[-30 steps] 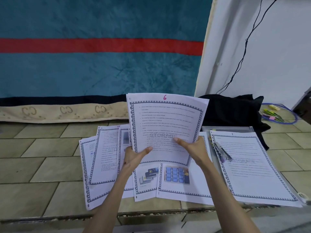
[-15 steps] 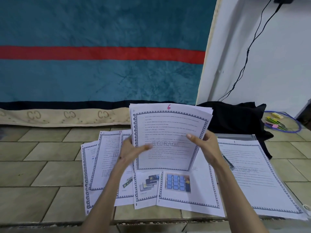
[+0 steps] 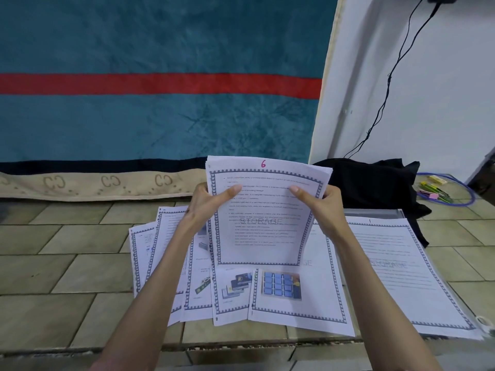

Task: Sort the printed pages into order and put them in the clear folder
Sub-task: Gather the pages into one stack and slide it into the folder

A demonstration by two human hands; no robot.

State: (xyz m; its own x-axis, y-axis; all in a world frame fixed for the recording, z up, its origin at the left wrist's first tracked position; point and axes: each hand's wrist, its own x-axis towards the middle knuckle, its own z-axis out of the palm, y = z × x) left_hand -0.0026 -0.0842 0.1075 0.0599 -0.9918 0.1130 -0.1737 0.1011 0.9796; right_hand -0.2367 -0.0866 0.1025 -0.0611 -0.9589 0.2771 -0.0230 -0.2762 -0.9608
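Pages held as a thin stack [image 3: 263, 212] stand nearly upright, long axis vertical, the top edge with its pink 6 tipped away toward the teal blanket [image 3: 160, 49]. The left hand [image 3: 206, 202] pinches the stack's left edge and the right hand [image 3: 321, 202] its right edge, thumbs across the front sheet. Below the stack, loose pages [image 3: 233, 287] fan over the tiled surface [image 3: 67, 263]; right of it, page 1 [image 3: 396, 266] lies on the clear folder [image 3: 372, 212].

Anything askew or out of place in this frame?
The loose pages on the tiled floor lie fanned and crooked, overlapping unevenly. Both hands, left and right, hold the stack marked 6. Nothing looks damaged.
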